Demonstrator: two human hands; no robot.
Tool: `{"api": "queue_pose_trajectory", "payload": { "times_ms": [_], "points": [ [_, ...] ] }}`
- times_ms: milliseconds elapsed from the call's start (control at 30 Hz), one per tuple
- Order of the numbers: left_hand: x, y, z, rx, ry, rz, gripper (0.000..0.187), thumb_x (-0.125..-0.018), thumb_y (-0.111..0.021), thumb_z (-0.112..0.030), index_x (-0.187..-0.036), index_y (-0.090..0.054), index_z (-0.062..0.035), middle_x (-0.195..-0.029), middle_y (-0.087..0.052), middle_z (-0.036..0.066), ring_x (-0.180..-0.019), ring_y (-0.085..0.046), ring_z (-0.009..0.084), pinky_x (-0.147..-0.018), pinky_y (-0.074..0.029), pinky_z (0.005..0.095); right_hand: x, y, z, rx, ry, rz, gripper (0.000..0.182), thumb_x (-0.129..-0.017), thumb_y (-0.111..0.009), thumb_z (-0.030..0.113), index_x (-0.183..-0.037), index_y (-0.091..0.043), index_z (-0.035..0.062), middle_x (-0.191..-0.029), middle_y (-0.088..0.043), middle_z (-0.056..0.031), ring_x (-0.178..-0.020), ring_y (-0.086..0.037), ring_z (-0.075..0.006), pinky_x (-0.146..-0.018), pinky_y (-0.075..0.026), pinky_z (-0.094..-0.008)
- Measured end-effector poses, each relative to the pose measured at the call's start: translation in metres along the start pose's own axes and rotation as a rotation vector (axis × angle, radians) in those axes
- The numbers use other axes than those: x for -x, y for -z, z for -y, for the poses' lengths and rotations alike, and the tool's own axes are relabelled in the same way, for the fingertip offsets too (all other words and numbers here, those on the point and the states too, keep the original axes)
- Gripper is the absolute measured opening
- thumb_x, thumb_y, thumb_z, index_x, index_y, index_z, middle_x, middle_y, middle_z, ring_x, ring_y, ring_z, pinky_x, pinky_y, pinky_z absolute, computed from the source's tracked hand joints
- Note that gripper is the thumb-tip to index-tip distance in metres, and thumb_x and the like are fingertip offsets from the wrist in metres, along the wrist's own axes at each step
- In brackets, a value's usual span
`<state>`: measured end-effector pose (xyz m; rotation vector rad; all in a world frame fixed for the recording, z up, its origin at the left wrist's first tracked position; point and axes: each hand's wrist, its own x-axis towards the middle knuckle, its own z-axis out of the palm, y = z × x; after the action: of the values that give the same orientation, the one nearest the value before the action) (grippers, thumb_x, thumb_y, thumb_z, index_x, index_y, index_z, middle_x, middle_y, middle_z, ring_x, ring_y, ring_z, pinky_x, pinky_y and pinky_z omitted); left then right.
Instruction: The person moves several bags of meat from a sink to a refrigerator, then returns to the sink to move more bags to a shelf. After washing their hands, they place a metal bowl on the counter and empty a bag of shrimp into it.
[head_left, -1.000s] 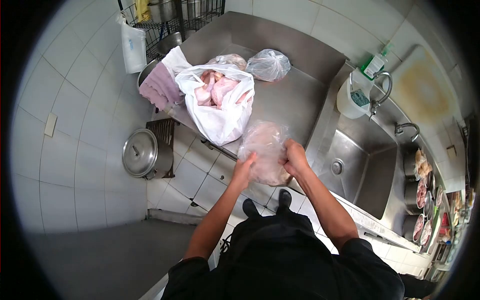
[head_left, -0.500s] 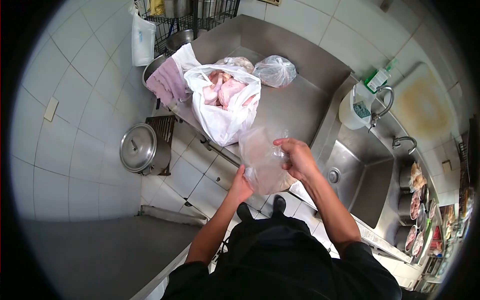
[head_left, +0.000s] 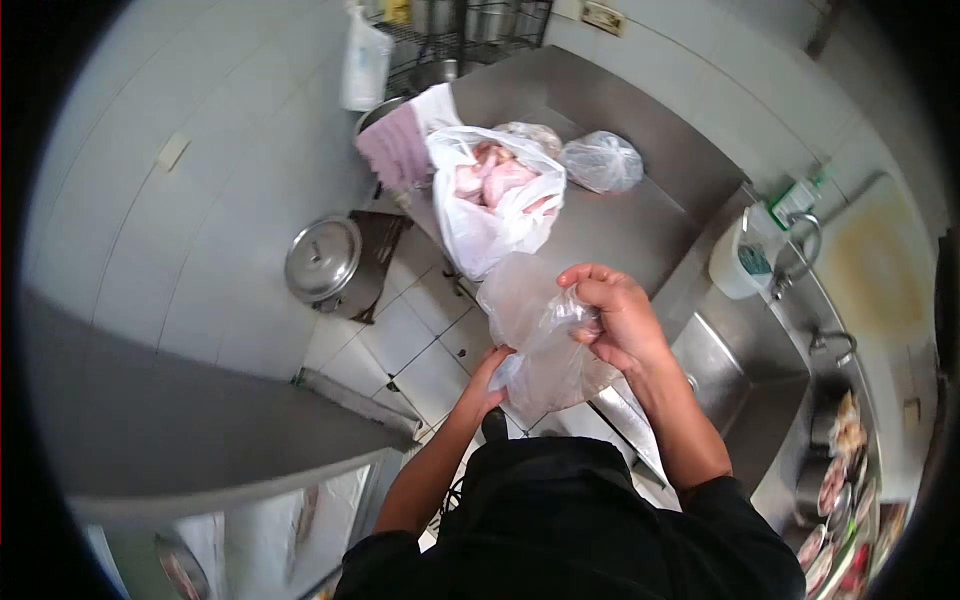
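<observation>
- Person in dark clothing fills the bottom centre of the frame, both bare forearms reaching up toward a steel counter [head_left: 610, 225].
- Left hand [head_left: 487, 378], just below centre, has its fingers closed around the lower edge of a clear plastic bag [head_left: 540, 340].
- Right hand [head_left: 615, 315], right of centre, pinches the bag's upper edge, fingers curled around the thin plastic.
- Clear plastic bag hangs between the two hands, lifted above the counter's near edge; pale contents show through it, too blurred to identify.
- White bag [head_left: 495, 205] of raw pink poultry sits open on the counter, just above the hands.
- Smaller knotted clear bag [head_left: 600, 160] lies beyond it, upper centre.
- Sink [head_left: 735, 375] lies at right, with a tap [head_left: 800, 245] above it.
- Lidded metal pot [head_left: 322, 262] stands on the tiled floor at left.
</observation>
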<state>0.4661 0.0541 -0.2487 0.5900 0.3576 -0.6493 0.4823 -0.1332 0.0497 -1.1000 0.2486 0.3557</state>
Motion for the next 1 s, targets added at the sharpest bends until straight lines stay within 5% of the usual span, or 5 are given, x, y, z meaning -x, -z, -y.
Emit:
{"api": "queue_pose_trajectory", "payload": {
  "times_ms": [300,433,500,733,1000],
  "points": [
    [0.118,-0.094,0.043,-0.437,-0.754,-0.244,0.080,-0.086,-0.068,-0.028,-0.147,-0.021,-0.0031,-0.142,-0.038,0.017,-0.132,-0.039,0.0242,-0.107,-0.034,0.0366,0.017,0.016,-0.009,0.093,0.002,0.292,0.013,-0.084,-0.054,0.007,-0.096,-0.058,0.0056,-0.081,-0.051,-0.0001,-0.062,-0.047,-0.0092,-0.044,-0.034,-0.0235],
    [0.147,-0.114,0.087,-1.304,-1.086,-0.634,0.124,-0.061,-0.085,-0.046,-0.150,-0.009,-0.0043,-0.153,-0.015,0.023,-0.143,-0.011,0.0367,-0.115,-0.014,0.0479,0.030,0.016,-0.039,0.223,-0.089,0.446,0.011,-0.086,-0.054,0.008,-0.096,-0.056,0.0067,-0.084,-0.055,-0.0011,-0.065,-0.052,-0.0106,-0.046,-0.037,-0.0238],
    [0.180,-0.166,0.100,-1.377,-0.881,-0.725,0.130,-0.053,-0.087,-0.049,-0.149,-0.012,-0.0034,-0.152,-0.015,0.024,-0.143,-0.007,0.0418,-0.112,-0.012,0.0573,0.045,0.011,-0.056,0.264,-0.120,0.527,0.010,-0.086,-0.053,0.007,-0.096,-0.055,0.0066,-0.082,-0.056,-0.0015,-0.062,-0.053,-0.0110,-0.044,-0.037,-0.0232],
    [0.224,-0.150,0.171,-1.166,-1.346,-1.290,0.094,-0.052,-0.085,-0.034,-0.130,-0.041,-0.0068,-0.125,-0.042,0.016,-0.124,-0.035,0.0357,-0.106,-0.019,0.0550,0.141,-0.012,-0.121,0.440,-0.221,0.922,0.009,-0.083,-0.052,-0.003,-0.084,-0.058,0.0028,-0.075,-0.057,-0.0020,-0.058,-0.051,-0.0078,-0.044,-0.037,-0.0225],
    [0.343,-0.093,0.293,-0.976,-1.288,-1.593,0.049,-0.060,-0.075,-0.020,-0.104,-0.061,-0.0057,-0.099,-0.062,0.015,-0.096,-0.056,0.0351,-0.089,-0.036,0.0482,0.271,-0.024,-0.237,0.598,-0.321,1.210,0.013,-0.078,-0.054,-0.008,-0.088,-0.061,-0.0027,-0.080,-0.059,-0.0046,-0.068,-0.053,-0.0084,-0.056,-0.041,-0.0225]
  ]
}}
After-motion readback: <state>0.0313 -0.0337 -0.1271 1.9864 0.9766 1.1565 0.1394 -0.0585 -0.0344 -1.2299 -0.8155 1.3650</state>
